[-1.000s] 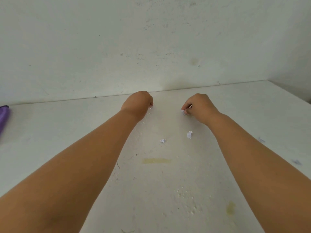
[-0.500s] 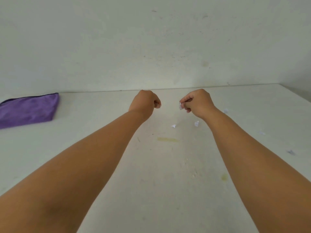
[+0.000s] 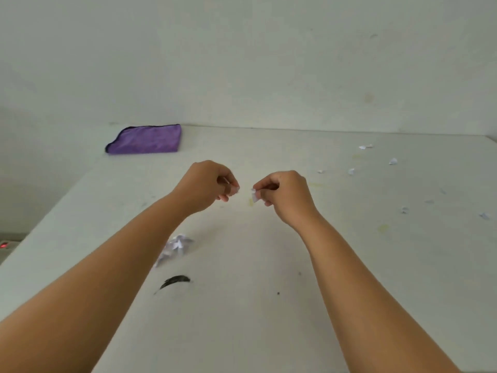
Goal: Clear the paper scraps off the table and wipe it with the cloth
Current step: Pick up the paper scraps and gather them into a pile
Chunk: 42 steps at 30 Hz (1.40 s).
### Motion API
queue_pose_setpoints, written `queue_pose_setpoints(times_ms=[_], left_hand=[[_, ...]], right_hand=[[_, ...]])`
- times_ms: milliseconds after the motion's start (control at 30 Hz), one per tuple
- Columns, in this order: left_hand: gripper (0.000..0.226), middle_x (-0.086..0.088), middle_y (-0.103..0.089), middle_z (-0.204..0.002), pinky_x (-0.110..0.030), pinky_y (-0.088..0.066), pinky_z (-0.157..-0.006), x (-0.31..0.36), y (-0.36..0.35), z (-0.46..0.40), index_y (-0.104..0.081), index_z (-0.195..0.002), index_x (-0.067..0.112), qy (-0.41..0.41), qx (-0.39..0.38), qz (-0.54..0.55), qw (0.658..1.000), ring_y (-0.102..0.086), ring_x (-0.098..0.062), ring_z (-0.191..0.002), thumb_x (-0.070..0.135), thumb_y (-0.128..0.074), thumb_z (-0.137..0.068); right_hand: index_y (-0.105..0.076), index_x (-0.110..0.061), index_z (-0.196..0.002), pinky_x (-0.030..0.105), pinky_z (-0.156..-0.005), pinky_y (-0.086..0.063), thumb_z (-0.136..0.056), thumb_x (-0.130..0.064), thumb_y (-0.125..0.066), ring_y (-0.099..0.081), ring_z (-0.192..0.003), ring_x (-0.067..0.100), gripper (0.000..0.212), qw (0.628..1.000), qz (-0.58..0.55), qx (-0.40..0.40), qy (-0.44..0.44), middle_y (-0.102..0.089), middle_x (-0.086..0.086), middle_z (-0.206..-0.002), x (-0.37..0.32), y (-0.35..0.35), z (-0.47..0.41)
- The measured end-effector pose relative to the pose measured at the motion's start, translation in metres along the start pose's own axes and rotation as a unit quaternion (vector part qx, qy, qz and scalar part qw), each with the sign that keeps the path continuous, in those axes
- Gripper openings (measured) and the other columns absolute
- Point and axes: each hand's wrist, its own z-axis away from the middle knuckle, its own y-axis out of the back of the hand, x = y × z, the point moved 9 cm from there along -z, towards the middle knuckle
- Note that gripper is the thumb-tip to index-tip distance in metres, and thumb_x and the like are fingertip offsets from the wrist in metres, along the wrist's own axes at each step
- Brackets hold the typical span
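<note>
Both hands hover above the middle of the white table (image 3: 242,319), fists facing each other. My right hand (image 3: 285,195) pinches a small white paper scrap (image 3: 254,195) between thumb and fingers. My left hand (image 3: 208,184) has curled fingers with a tiny white scrap (image 3: 236,190) at its fingertips. A pile of crumpled white scraps (image 3: 176,246) lies on the table beside my left forearm. Several loose scraps (image 3: 392,161) are scattered at the far right. A folded purple cloth (image 3: 146,140) lies at the far left against the wall.
A black smear (image 3: 174,281) marks the table near the pile, and yellowish stains (image 3: 383,228) show toward the right. The table's left edge (image 3: 48,219) drops to a floor with a red-lit device (image 3: 4,245). A plain wall stands behind.
The view swung left and back, bringing the cloth and the scrap pile into sight. Both hands lifted off the table and drew nearer me, still holding scraps.
</note>
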Motion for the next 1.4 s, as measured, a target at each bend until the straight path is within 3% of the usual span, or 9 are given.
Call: queue_pose_setpoints(times_ms=[167,433,533,633,733,900,1067,1233,1400], left_hand=[[0.007,0.003,-0.07,-0.068,-0.023,-0.047,-0.066,-0.047,0.027,0.078,-0.063,-0.083,0.021,0.033,0.064,-0.006,0.997,-0.063,-0.009,-0.062,0.019,-0.07,-0.082],[0.013,0.011,-0.07,-0.073,-0.003,-0.04,-0.061,-0.09,0.057,0.132,-0.069,-0.074,0.021,0.023,0.15,0.046,0.987,-0.062,0.001,-0.068,0.009,-0.068,-0.08],[0.012,0.012,-0.069,-0.072,-0.005,-0.04,-0.061,-0.095,0.056,0.137,-0.07,-0.075,0.021,0.004,0.148,0.049,0.988,-0.06,0.004,-0.069,0.011,-0.068,-0.081],[0.013,0.009,-0.066,-0.073,-0.02,-0.044,-0.065,-0.095,0.052,0.144,-0.069,-0.079,0.023,-0.042,0.181,-0.009,0.983,-0.058,-0.006,-0.072,0.01,-0.065,-0.083],[0.011,0.012,-0.059,-0.072,-0.024,-0.042,-0.063,-0.089,0.05,0.151,-0.07,-0.082,0.018,-0.098,0.215,-0.047,0.971,-0.053,-0.012,-0.076,0.009,-0.063,-0.082],[0.014,0.008,-0.059,-0.073,-0.022,-0.043,-0.064,-0.086,0.039,0.148,-0.074,-0.087,0.024,-0.124,0.195,-0.049,0.972,-0.052,-0.004,-0.077,0.014,-0.068,-0.079],[0.026,0.001,-0.068,-0.1,-0.018,-0.043,-0.078,-0.093,0.035,0.144,-0.073,-0.105,0.025,-0.098,0.179,-0.016,0.979,-0.061,-0.011,-0.094,0.011,-0.066,-0.084],[0.051,0.006,-0.059,-0.127,0.001,-0.027,-0.083,-0.105,0.028,0.136,-0.057,-0.127,0.028,-0.035,0.112,0.029,0.993,-0.05,-0.008,-0.119,0.027,-0.073,-0.079],[0.06,0.004,-0.063,-0.12,0.001,-0.03,-0.077,-0.112,0.025,0.133,-0.055,-0.129,0.025,-0.022,0.096,0.032,0.995,-0.051,-0.003,-0.096,0.026,-0.078,-0.074]], right_hand=[[-0.073,-0.01,-0.082,0.003,-0.059,-0.042,-0.079,0.001,-0.064,-0.056,-0.056,-0.009,0.014,0.999,0.009,-0.04,0.018,-0.071,-0.001,-0.068,-0.024,-0.057,0.05],[-0.073,-0.011,-0.084,0.006,-0.057,-0.04,-0.079,-0.002,-0.065,-0.053,-0.06,-0.002,0.013,0.996,0.064,-0.045,0.036,-0.062,-0.013,-0.063,-0.047,-0.1,0.081],[-0.073,-0.012,-0.082,0.004,-0.058,-0.04,-0.079,-0.002,-0.066,-0.055,-0.059,-0.003,0.013,0.996,0.069,-0.046,0.041,-0.062,-0.013,-0.066,-0.054,-0.109,0.086],[-0.072,-0.011,-0.082,0.001,-0.06,-0.038,-0.079,0.001,-0.064,-0.054,-0.06,-0.013,0.014,0.995,0.078,-0.044,0.047,-0.061,-0.016,-0.067,-0.057,-0.118,0.091],[-0.071,-0.012,-0.077,0.004,-0.063,-0.039,-0.078,0.002,-0.064,-0.054,-0.064,-0.003,0.015,0.992,0.108,-0.018,0.069,-0.062,-0.004,-0.078,-0.06,-0.123,0.094],[-0.073,-0.011,-0.081,0.006,-0.066,-0.042,-0.079,0.002,-0.066,-0.053,-0.067,0.0,0.015,0.987,0.132,0.017,0.092,-0.061,0.001,-0.084,-0.062,-0.127,0.093],[-0.072,-0.016,-0.086,0.017,-0.067,-0.045,-0.081,-0.006,-0.067,-0.056,-0.07,0.007,0.012,0.984,0.156,0.011,0.08,-0.064,-0.006,-0.078,-0.061,-0.13,0.091],[-0.069,-0.017,-0.09,0.004,-0.064,-0.039,-0.076,-0.004,-0.072,-0.05,-0.066,-0.001,0.021,0.985,0.149,0.013,0.088,-0.06,-0.006,-0.085,-0.062,-0.128,0.087],[-0.066,-0.019,-0.114,-0.004,-0.069,-0.036,-0.075,-0.001,-0.072,-0.056,-0.083,0.005,0.043,0.988,0.137,-0.044,0.048,-0.057,-0.011,-0.096,-0.052,-0.132,0.084]])
